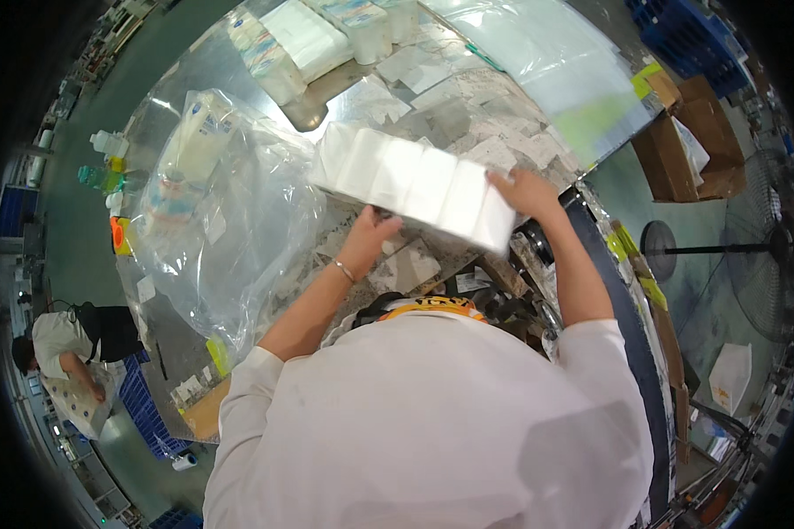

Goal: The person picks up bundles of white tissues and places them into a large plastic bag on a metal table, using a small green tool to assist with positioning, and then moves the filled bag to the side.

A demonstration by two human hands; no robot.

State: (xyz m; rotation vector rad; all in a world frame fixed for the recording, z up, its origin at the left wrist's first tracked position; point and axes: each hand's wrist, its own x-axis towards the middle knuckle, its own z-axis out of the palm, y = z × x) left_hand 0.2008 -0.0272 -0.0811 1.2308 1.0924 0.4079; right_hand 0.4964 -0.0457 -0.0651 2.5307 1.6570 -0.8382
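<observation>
A: Nearest the camera is one pale shirt (432, 423), the wearer's own. And beyond it?

B: One white row (419, 185) of soft-looking blocks, slanting across the hands above the littered surface (169, 366). The right hand (529, 194) has its grip around the right end, thumb over the top. The left hand (370, 240) has its grip at the near long side, fingers partly hidden beneath.

A: How would you handle it well?

B: My judgement: support the middle from below so it can't sag, keep the two hands level, and squeeze lightly; the blocks would probably dent.

A: Counts?

B: Five or six blocks; blur hides the seams. One big clear bag (265, 247) left of the row, seemingly with at least one printed pack (205, 128) inside. Farther off, at least two more printed packs with one plain white pack (304, 37) between. One open carton (692, 150), one standing fan (759, 247), one co-worker (71, 348).
</observation>
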